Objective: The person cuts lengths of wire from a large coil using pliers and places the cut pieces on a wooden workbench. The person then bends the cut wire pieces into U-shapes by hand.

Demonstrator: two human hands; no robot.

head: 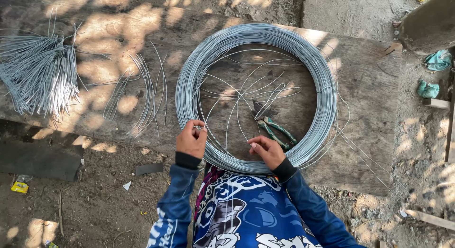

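Observation:
A large coil of grey steel wire (327, 94) lies flat on a worn wooden board (369, 82). My left hand (191, 140) is at the coil's near left rim and pinches a thin wire strand between its fingertips. My right hand (267, 150) rests inside the coil's near edge, fingers closed on a loose strand that loops up across the middle. Green-handled pliers (275, 129) lie on the board inside the coil, just beyond my right hand.
A bundle of cut wire lengths (40, 75) lies at the board's left end, with a few bent loose pieces (144, 94) beside it. Dirt ground (95, 200) with scraps surrounds the board. Teal cloth bits (438, 61) lie at the right.

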